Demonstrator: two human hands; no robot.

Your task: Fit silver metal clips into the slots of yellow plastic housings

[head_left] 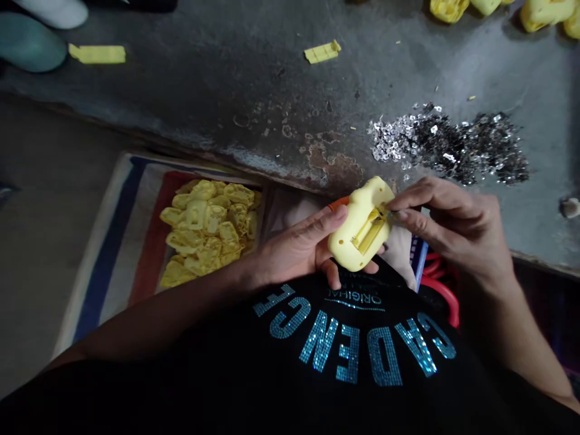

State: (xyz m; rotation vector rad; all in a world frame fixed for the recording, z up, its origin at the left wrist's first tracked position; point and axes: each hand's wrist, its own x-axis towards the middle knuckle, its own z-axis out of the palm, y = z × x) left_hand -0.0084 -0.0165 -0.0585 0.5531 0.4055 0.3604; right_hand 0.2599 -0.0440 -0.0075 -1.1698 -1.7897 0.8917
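Smooth plastic, near matt with a soft sheen, is seen on the yellow battery casing (348,232). Moulded plastic is likewise noted in the heaped yellow shells (208,226) and the ribbed yellow strip (322,52). Bright, glossy metal is shown by the pile of small pieces (448,145). The grey bench top (203,78) is scuffed, dull, roughened by brownish worn patches. The black shirt (203,374), matt cloth, is overlaid with glittering lettering (319,341).

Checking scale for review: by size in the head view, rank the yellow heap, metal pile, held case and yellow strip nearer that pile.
1. Yellow heap and metal pile: too alike to rank
2. Held case
3. Yellow strip
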